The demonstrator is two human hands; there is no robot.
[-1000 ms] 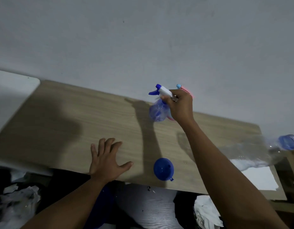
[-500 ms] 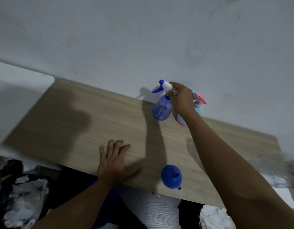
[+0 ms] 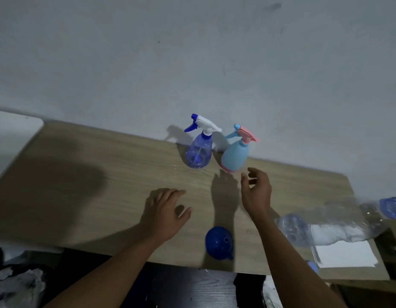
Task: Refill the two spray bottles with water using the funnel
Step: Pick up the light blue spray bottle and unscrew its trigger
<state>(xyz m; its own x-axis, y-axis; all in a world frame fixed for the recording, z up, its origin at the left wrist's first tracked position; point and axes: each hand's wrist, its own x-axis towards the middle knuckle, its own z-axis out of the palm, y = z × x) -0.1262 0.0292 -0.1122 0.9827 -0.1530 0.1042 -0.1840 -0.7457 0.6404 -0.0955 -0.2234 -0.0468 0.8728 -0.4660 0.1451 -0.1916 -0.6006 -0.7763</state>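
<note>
Both spray bottles stand upright at the 12 o'clock edge of the wooden table (image 3: 125, 156), close to the wall (image 3: 192, 63), with their trigger heads on; the translucent blue spray bottle (image 3: 199, 154) is on the left and the light-blue spray bottle (image 3: 236, 157), trimmed in pink, is just beside it on the right; the right hand (image 3: 257, 193) hovers over the wood holding nothing, its fingers (image 3: 244, 177) loosely spread and slightly curled, and the light-blue spray bottle lies at about 11 o'clock from those fingertips, near but apart; the left hand (image 3: 165, 210) rests palm down on the table, fingers straight, empty, with the translucent blue spray bottle at about 1 o'clock and farther off; so the right hand looks the nearer to a bottle, and since each bottle's long axis is vertical, a grip would likely come round the body from the side so the head can be unscrewed; the blue funnel (image 3: 218, 242) sits at the 6 o'clock edge between the forearms, at 4 o'clock from the left hand and 7 o'clock from the right hand, seemingly mouth down; the clear water bottle (image 3: 334, 221), blurred, appears to lie along 9-to-3 at the right hand's 4 o'clock, over a white sheet of paper (image 3: 346, 255).
</note>
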